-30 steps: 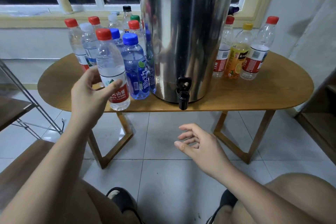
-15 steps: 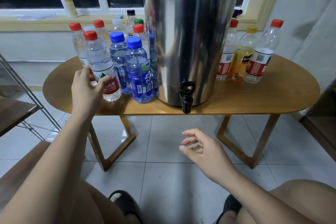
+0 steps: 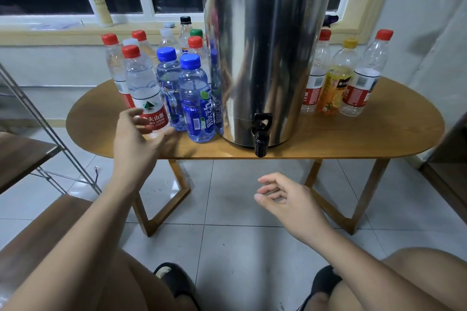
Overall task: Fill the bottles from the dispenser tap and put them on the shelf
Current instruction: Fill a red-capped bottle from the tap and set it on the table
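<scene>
A steel dispenser (image 3: 260, 53) with a black tap (image 3: 261, 134) stands on the oval wooden table (image 3: 353, 134). Left of it is a cluster of several capped bottles. At its front stand a red-capped water bottle (image 3: 144, 88) and a blue bottle (image 3: 195, 98). My left hand (image 3: 137, 137) hovers just in front of the red-capped bottle, fingers spread, holding nothing. My right hand (image 3: 288, 199) hangs below the table edge under the tap, fingers loosely curled and empty. Three bottles stand right of the dispenser, among them an orange juice bottle (image 3: 336, 83).
A metal-framed shelf with wooden boards (image 3: 22, 154) is at the left. A pump bottle (image 3: 97, 0) stands on the window sill behind the table. My knees and black slippers are at the bottom, over a tiled floor.
My left hand has let go of the red-capped bottle, which now stands in the cluster, and has drawn back a little to the right. My right hand has hardly moved.
</scene>
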### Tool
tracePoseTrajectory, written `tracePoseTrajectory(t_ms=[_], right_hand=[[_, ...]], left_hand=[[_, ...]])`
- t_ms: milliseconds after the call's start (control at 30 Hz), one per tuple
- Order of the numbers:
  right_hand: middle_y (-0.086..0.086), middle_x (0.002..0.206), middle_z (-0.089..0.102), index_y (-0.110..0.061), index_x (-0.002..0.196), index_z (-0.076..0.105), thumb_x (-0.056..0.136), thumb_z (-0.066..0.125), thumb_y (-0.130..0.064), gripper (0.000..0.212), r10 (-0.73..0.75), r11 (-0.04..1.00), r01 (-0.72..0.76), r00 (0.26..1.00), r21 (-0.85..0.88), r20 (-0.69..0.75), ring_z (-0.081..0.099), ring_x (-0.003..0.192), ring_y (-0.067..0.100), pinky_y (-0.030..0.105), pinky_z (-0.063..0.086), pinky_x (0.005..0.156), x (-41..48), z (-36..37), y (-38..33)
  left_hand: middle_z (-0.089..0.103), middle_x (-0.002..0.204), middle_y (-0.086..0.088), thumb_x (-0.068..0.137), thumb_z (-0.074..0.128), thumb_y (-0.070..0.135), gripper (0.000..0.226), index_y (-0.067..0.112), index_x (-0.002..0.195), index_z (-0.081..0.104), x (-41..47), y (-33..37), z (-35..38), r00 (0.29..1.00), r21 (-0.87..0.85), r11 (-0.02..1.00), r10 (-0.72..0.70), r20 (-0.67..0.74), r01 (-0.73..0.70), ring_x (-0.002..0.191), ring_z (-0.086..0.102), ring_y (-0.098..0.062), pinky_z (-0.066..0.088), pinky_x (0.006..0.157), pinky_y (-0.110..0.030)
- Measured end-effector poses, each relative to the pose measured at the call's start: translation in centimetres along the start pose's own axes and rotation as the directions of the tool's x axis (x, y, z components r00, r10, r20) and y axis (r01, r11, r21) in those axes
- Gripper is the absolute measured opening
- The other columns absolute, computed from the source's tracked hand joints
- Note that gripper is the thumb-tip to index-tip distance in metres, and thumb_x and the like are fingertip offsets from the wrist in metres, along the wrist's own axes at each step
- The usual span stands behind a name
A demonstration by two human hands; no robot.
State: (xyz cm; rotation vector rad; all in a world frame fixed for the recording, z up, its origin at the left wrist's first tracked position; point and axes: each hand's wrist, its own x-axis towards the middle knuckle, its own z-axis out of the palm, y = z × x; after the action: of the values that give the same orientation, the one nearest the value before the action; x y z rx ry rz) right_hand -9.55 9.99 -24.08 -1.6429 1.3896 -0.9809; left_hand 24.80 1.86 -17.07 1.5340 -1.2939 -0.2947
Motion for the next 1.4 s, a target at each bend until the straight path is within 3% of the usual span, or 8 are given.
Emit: tracePoseTrajectory(t_ms=[233,500,800,933,1000,1100,1200,1400], right_hand=[[-0.012,0.103,0.077,-0.036,0.112,0.072,0.093,0.084,-0.031,0.023,-0.017,1.000,0.017,0.998,0.004,-0.064,0.075,0.092,0.012,0.040,0.061,0.091,1.0,-2.3,-0.5],[-0.005,0.101,0.079,-0.031,0.111,0.075,0.094,0.084,-0.029,0.019,0.007,1.000,-0.004,0.977,0.012,-0.213,0.078,0.095,0.022,0.056,0.063,0.093,3.3,-9.3,-1.4],[-0.008,0.102,0.076,-0.030,0.112,0.072,0.093,0.084,-0.034,0.023,0.053,0.975,-0.145,0.888,-0.168,-0.458,0.077,0.087,0.016,0.049,0.067,0.083,9.0,-18.5,-0.9],[0.001,0.111,0.073,-0.015,0.124,0.067,0.087,0.090,-0.027,0.045,0.106,0.982,-0.177,0.792,-0.060,-0.601,0.072,0.102,0.021,0.032,0.058,0.073,12.3,-22.1,-0.1],[0.005,0.127,0.069,-0.016,0.136,0.059,0.084,0.093,-0.031,0.064,0.138,0.979,-0.204,0.762,-0.032,-0.632,0.067,0.113,0.021,0.027,0.051,0.080,14.1,-23.8,0.3],[0.010,0.150,0.058,-0.021,0.155,0.043,0.080,0.095,-0.041,0.094,0.189,0.969,-0.247,0.742,0.000,-0.644,0.060,0.131,0.026,0.040,0.053,0.105,16.7,-25.7,0.6],[0.008,0.156,0.054,-0.023,0.162,0.032,0.076,0.098,-0.042,0.110,0.185,0.975,-0.223,0.771,0.014,-0.609,0.056,0.138,0.026,0.046,0.052,0.110,18.5,-26.0,0.8],[-0.005,0.121,0.065,-0.025,0.143,0.046,0.080,0.093,-0.029,0.079,0.144,0.986,-0.166,0.779,0.021,-0.611,0.065,0.113,0.020,0.040,0.056,0.097,20.8,-25.8,1.1]], left_hand=[[0.070,0.108,0.013,0.084,0.087,0.052,0.054,0.027,0.125,0.063,-5.9,2.4,2.7,0.960,0.025,0.997,0.064,0.271,-0.073,0.100,0.067,-0.001,0.053,0.079,-0.021],[0.077,0.090,0.015,0.087,0.086,0.052,0.031,0.033,0.105,0.070,-9.6,2.9,7.6,0.852,0.006,0.996,0.068,0.520,-0.083,0.090,0.071,0.002,0.062,0.081,-0.035],[0.074,0.097,0.018,0.090,0.079,0.062,0.038,0.035,0.116,0.071,-11.4,4.0,11.5,0.713,0.068,0.966,0.137,0.688,-0.251,0.091,0.067,0.008,0.050,0.076,-0.008],[0.074,0.098,0.018,0.090,0.078,0.063,0.043,0.034,0.121,0.072,-11.4,4.5,12.6,0.684,0.045,0.963,0.155,0.713,-0.266,0.093,0.068,0.005,0.057,0.082,-0.019],[0.073,0.098,0.019,0.089,0.078,0.065,0.044,0.035,0.121,0.071,-11.3,4.6,13.2,0.676,0.050,0.960,0.156,0.721,-0.274,0.094,0.068,0.004,0.059,0.085,-0.025],[0.073,0.099,0.019,0.088,0.075,0.069,0.046,0.038,0.122,0.069,-11.1,4.7,13.8,0.670,0.050,0.959,0.156,0.726,-0.278,0.096,0.068,0.004,0.061,0.086,-0.028],[0.073,0.099,0.020,0.088,0.074,0.070,0.047,0.039,0.123,0.069,-11.2,4.7,14.1,0.669,0.058,0.956,0.156,0.727,-0.286,0.096,0.068,0.005,0.060,0.086,-0.025],[0.072,0.099,0.020,0.088,0.074,0.070,0.045,0.040,0.121,0.069,-11.1,4.8,13.9,0.673,0.057,0.959,0.151,0.724,-0.277,0.096,0.068,0.006,0.060,0.083,-0.021]])
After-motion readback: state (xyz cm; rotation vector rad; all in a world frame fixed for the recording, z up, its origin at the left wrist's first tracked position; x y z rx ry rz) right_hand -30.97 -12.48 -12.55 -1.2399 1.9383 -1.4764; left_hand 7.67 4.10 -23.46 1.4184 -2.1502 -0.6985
